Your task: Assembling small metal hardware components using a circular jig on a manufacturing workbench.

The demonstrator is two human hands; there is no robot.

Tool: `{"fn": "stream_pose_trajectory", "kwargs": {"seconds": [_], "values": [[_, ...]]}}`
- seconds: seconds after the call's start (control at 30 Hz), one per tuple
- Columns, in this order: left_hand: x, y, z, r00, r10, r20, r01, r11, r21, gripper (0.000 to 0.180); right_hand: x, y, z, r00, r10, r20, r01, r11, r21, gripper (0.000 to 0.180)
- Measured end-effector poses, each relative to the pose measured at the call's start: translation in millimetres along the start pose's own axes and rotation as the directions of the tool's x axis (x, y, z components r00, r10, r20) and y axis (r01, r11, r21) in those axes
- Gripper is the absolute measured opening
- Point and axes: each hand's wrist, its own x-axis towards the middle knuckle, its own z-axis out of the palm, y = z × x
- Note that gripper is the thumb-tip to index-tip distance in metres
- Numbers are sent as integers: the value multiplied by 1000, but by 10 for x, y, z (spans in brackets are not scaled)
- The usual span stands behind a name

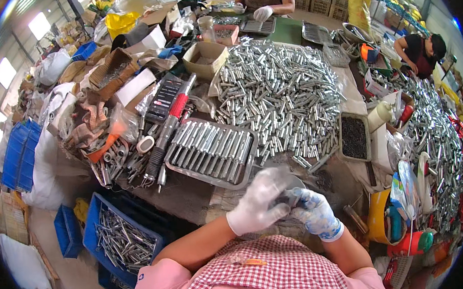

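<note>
While both gloved hands, left hand and right hand, close together on 1 small metal part, seemingly mid-assembly, the tray of tubes just beyond awaits a careful placing, with the loose tube heap farther out.

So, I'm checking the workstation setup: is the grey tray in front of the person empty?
No, the grey tray holds a row of silvery metal tubes lying side by side.
</note>
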Motion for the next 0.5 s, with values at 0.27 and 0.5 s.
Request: {"fn": "stream_pose_trajectory", "kwargs": {"seconds": [0.27,0.5], "values": [[-20,189,-302,942,-332,38,331,912,-242,15,235,136,73,944,121,307,-180,968,172,58],[392,-494,-1082,806,-543,-237,488,381,785,29,60,319,-190,954,268,131,-288,943,165,52]]}}
